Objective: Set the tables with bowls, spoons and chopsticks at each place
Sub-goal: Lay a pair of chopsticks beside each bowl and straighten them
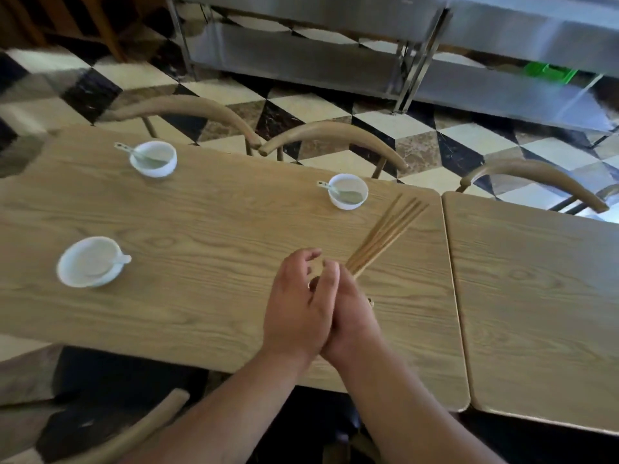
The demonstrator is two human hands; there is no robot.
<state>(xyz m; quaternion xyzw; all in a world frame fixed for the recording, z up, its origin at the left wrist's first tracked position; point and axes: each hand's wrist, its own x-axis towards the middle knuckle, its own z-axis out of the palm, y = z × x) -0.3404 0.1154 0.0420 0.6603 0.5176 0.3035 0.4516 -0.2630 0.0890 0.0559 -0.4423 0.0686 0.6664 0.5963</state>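
Chopsticks (385,234), at least four, fan out beyond the fingers of the right hand (351,316), which grips their near ends; the left hand (296,306) curls alongside, its hold unclear. They look light, stiff, slippery: pinch pairs mid-length. Three bowls (153,159), one spoon (127,150) in each, stand left of the fingers.

Beside the nearest bowl (347,191), the chopsticks (386,234) hid their near ends inside the right hand (355,321); perhaps 5.

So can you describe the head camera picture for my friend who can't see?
The right hand grips a bundle of chopsticks over a wooden table, the left hand against it. Three white bowls, each holding a spoon, sit there.
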